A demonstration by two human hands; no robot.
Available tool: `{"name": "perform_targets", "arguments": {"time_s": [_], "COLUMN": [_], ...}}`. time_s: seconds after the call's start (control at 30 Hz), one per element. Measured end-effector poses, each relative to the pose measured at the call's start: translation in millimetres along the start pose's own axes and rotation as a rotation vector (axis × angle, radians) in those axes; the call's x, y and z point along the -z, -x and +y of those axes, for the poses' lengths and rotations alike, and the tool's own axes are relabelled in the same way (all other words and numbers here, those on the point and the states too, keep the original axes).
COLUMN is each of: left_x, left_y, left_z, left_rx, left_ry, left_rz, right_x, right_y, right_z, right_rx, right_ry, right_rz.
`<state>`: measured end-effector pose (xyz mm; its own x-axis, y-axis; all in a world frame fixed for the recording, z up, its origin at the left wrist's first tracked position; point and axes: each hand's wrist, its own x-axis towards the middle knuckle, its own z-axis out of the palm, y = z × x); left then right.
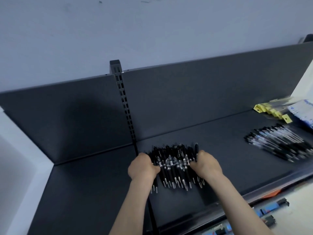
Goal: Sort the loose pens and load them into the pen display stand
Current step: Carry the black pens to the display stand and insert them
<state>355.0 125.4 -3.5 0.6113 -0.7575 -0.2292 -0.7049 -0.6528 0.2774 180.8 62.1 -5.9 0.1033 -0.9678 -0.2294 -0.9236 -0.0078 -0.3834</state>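
Note:
A pile of several black click pens lies on the dark grey shelf, tips pointing toward me. My left hand presses against the pile's left side and my right hand against its right side, fingers curled onto the pens. A second heap of black and clear pens lies further right on the same shelf, blurred. No pen display stand is recognisable in view.
A slotted upright post splits the shelf's back panel just left of the pile. Yellow-tagged packets and a blue-white pack lie at the far right. Below the shelf's front edge hang blue and black items.

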Motion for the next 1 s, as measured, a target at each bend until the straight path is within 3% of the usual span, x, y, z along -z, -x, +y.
{"name": "perform_targets", "arguments": {"time_s": [0.43, 0.53, 0.6, 0.73, 0.87, 1.0], "left_x": [-9.6, -8.0, -4.1, 15.8, 31.3, 34.5], "left_y": [11.0, 9.7, 11.6, 28.0, 51.2, 73.7], "left_z": [-11.3, -15.5, -13.8, -4.3, -7.6, -21.6], "left_rx": [-0.016, -0.028, -0.044, -0.039, -0.027, 0.009], "left_ry": [0.145, 0.346, 0.612, 1.072, 1.241, 1.312], "left_rz": [0.09, 0.107, 0.133, 0.211, 0.273, 0.3], "right_x": [6.0, 9.5, 15.7, 29.2, 34.2, 22.9], "right_y": [-7.1, -9.4, -9.8, -5.5, 15.6, 30.4], "right_z": [13.7, 12.2, 4.1, -19.5, -40.0, -55.5], "right_rx": [0.097, 0.171, 0.265, 0.45, 0.514, 0.587], "right_ry": [0.03, -0.057, -0.135, -0.46, -0.761, -0.833], "right_rz": [-0.072, 0.02, 0.061, -0.011, -0.151, -0.29]}}
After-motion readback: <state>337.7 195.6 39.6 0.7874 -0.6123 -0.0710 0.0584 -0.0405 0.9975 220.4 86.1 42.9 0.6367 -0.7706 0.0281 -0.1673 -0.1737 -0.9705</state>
